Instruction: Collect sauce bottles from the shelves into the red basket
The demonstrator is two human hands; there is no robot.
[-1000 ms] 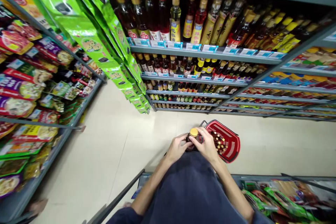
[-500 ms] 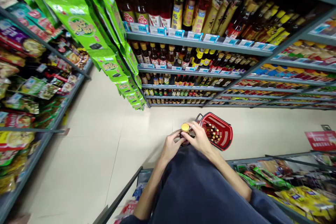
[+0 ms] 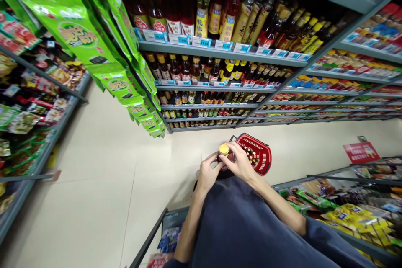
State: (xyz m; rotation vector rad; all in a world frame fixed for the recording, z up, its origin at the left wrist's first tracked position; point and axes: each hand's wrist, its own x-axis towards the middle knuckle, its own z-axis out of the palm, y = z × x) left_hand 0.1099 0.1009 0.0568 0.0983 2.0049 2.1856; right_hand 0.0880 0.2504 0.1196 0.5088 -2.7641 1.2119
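Observation:
My hands hold a small dark glass bottle with a yellow cap (image 3: 224,150) in front of my body. My left hand (image 3: 209,171) wraps its lower side. My right hand (image 3: 239,161) grips it from the other side, fingers reaching up near the cap. Much of the bottle is hidden by my fingers. Just beyond my right hand lies a red plastic shopping basket (image 3: 263,163) holding several bottles with yellow caps. I cannot tell whether the basket rests on the floor.
Shelves of bottled sauces and oils (image 3: 220,52) stand ahead, with green hanging packets (image 3: 73,35) to the left. Packaged goods fill the racks at left (image 3: 37,92) and lower right (image 3: 345,213). A pale tiled floor (image 3: 94,188) runs between them, with a red floor sign (image 3: 361,152) at right.
The view has swung, so the shelves and basket sit further left and the red floor sign shows more fully. Both hands stay on the bottle.

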